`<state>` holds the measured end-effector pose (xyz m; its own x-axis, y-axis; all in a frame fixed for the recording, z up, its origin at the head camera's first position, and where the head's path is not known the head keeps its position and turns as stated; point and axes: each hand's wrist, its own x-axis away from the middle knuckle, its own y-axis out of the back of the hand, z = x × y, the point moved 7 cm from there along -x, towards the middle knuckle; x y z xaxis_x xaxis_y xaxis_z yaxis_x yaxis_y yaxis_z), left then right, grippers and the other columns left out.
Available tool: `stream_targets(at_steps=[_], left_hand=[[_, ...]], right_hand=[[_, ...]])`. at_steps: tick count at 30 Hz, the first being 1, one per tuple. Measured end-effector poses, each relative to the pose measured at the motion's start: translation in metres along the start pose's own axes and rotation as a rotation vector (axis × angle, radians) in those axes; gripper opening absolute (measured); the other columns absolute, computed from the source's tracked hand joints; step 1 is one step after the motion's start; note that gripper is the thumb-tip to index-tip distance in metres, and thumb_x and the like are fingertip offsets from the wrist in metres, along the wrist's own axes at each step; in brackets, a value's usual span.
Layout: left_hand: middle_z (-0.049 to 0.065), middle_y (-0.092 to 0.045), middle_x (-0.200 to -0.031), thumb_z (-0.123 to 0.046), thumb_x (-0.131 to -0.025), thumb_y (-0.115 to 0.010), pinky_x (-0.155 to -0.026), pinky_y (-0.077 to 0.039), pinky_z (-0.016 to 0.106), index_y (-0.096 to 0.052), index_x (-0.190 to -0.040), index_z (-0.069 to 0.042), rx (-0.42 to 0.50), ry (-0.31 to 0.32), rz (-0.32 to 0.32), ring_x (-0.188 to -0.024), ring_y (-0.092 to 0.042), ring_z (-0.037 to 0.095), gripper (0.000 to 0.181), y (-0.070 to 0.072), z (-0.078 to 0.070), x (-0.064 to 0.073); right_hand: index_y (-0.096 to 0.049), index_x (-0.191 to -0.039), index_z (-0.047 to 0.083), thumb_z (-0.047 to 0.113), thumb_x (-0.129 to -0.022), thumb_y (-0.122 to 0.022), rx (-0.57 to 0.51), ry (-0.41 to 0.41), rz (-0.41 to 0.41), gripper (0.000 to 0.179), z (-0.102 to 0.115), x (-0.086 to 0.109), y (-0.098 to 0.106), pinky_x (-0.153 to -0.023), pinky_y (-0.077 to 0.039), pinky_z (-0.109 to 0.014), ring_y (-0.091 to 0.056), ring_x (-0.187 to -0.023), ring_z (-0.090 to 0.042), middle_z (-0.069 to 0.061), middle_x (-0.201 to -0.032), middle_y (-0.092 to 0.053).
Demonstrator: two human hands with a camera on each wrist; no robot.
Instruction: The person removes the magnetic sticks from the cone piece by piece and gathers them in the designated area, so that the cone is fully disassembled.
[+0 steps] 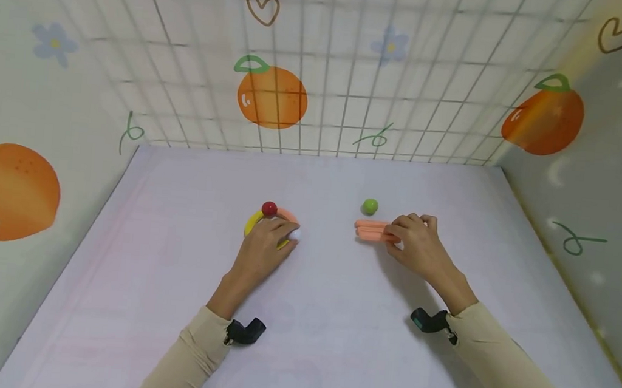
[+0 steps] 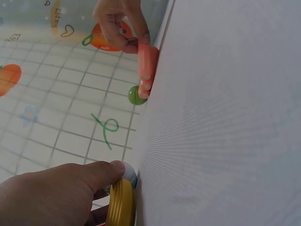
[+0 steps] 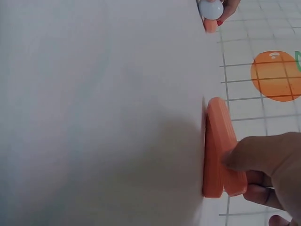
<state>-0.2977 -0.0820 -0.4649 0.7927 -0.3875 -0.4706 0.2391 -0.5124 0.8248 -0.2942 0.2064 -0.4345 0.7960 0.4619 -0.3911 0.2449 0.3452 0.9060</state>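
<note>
My left hand [image 1: 265, 245] pinches a small white ball [image 1: 294, 235] between thumb and fingers. The ball sits at the edge of a round shape with a yellow curved rod [image 1: 251, 223], an orange curved rod [image 1: 287, 214] and a red ball [image 1: 269, 208]; my hand hides part of it. In the left wrist view, the thumb presses the white ball [image 2: 128, 173] beside the ribbed yellow piece [image 2: 121, 202]. My right hand [image 1: 419, 245] pinches an orange rod [image 3: 225, 136] that leans against another orange rod [image 3: 212, 174]. Several such rods lie side by side.
A green ball [image 1: 370, 206] lies just behind the orange rods. The white tabletop [image 1: 323, 317] ends at a gridded back wall [image 1: 334, 110] with printed oranges, and patterned side panels stand left and right. Each wrist carries a black camera [image 1: 248, 331].
</note>
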Motion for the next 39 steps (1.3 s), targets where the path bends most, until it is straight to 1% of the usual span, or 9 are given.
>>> stream_targets(at_steps=[6, 13, 24, 27, 29, 32, 34, 36, 39], left_hand=[[0.005, -0.071, -0.112, -0.019, -0.087, -0.08, -0.096, -0.047, 0.037, -0.073, -0.119, -0.009, -0.007, -0.009, 0.007, -0.105, -0.061, 0.024, 0.034, 0.0, -0.002, 0.0], [0.004, -0.071, -0.112, -0.02, -0.087, -0.08, -0.095, -0.047, 0.036, -0.073, -0.119, -0.01, -0.008, -0.01, -0.002, -0.104, -0.061, 0.023, 0.033, 0.001, -0.001, 0.001], [0.004, -0.071, -0.111, -0.02, -0.087, -0.081, -0.095, -0.047, 0.036, -0.074, -0.118, -0.011, 0.003, 0.001, -0.004, -0.104, -0.061, 0.023, 0.034, 0.0, 0.0, 0.001], [0.004, -0.072, -0.109, -0.019, -0.085, -0.082, -0.096, -0.046, 0.037, -0.075, -0.116, -0.011, 0.011, -0.015, -0.011, -0.103, -0.061, 0.023, 0.032, 0.001, -0.003, 0.0], [0.003, -0.072, -0.107, -0.019, -0.084, -0.082, -0.097, -0.046, 0.039, -0.075, -0.114, -0.011, 0.024, -0.044, -0.019, -0.102, -0.062, 0.022, 0.031, 0.001, -0.007, -0.001], [0.003, -0.071, -0.113, -0.02, -0.085, -0.081, -0.098, -0.044, 0.044, -0.075, -0.116, -0.011, 0.051, -0.097, -0.02, -0.108, -0.061, 0.025, 0.032, 0.001, -0.012, -0.002], [0.001, -0.067, -0.121, -0.025, -0.087, -0.079, -0.099, -0.041, 0.046, -0.073, -0.12, -0.014, 0.052, -0.102, -0.003, -0.114, -0.058, 0.025, 0.035, 0.001, -0.012, 0.0], [-0.002, -0.064, -0.126, -0.03, -0.088, -0.078, -0.1, -0.035, 0.049, -0.072, -0.122, -0.018, 0.066, -0.067, 0.015, -0.12, -0.053, 0.024, 0.037, 0.004, -0.007, 0.004], [-0.007, -0.064, -0.124, -0.033, -0.087, -0.079, -0.096, -0.028, 0.051, -0.074, -0.118, -0.021, 0.102, 0.017, 0.031, -0.118, -0.049, 0.022, 0.034, 0.011, 0.005, 0.015]], right_hand=[[-0.077, -0.096, 0.008, 0.006, -0.075, -0.085, 0.012, -0.02, 0.02, 0.022, -0.003, 0.0, -0.007, -0.089, -0.032, -0.057, -0.058, -0.093, -0.027, -0.005, -0.095, -0.069], [-0.076, -0.095, 0.009, 0.009, -0.076, -0.088, 0.045, -0.037, 0.018, 0.023, -0.004, -0.001, -0.013, -0.088, -0.034, -0.055, -0.06, -0.094, -0.028, -0.006, -0.096, -0.071], [-0.076, -0.095, 0.007, 0.011, -0.078, -0.087, 0.057, -0.054, 0.02, 0.021, -0.002, 0.002, -0.013, -0.089, -0.035, -0.056, -0.06, -0.095, -0.03, -0.01, -0.099, -0.072], [-0.076, -0.095, 0.007, 0.01, -0.077, -0.087, 0.027, -0.032, -0.005, 0.021, 0.007, 0.001, -0.01, -0.089, -0.035, -0.056, -0.061, -0.094, -0.03, -0.009, -0.099, -0.072], [-0.076, -0.094, 0.006, 0.008, -0.076, -0.087, -0.006, -0.01, -0.03, 0.022, 0.016, -0.001, -0.008, -0.088, -0.036, -0.056, -0.061, -0.093, -0.03, -0.009, -0.098, -0.072], [-0.076, -0.095, 0.006, 0.008, -0.076, -0.087, -0.069, 0.025, -0.057, 0.022, 0.032, -0.005, -0.006, -0.087, -0.037, -0.054, -0.062, -0.094, -0.029, -0.007, -0.098, -0.071], [-0.076, -0.096, 0.006, 0.01, -0.078, -0.085, -0.112, 0.043, -0.067, 0.021, 0.044, -0.008, -0.006, -0.085, -0.037, -0.052, -0.062, -0.096, -0.029, -0.006, -0.1, -0.071], [-0.076, -0.097, 0.006, 0.012, -0.08, -0.084, -0.149, 0.061, -0.067, 0.019, 0.054, -0.012, -0.008, -0.085, -0.037, -0.05, -0.063, -0.1, -0.029, -0.006, -0.102, -0.071], [-0.076, -0.097, 0.007, 0.012, -0.082, -0.082, -0.188, 0.082, -0.06, 0.017, 0.067, -0.019, -0.011, -0.086, -0.036, -0.049, -0.062, -0.106, -0.029, -0.005, -0.103, -0.071]])
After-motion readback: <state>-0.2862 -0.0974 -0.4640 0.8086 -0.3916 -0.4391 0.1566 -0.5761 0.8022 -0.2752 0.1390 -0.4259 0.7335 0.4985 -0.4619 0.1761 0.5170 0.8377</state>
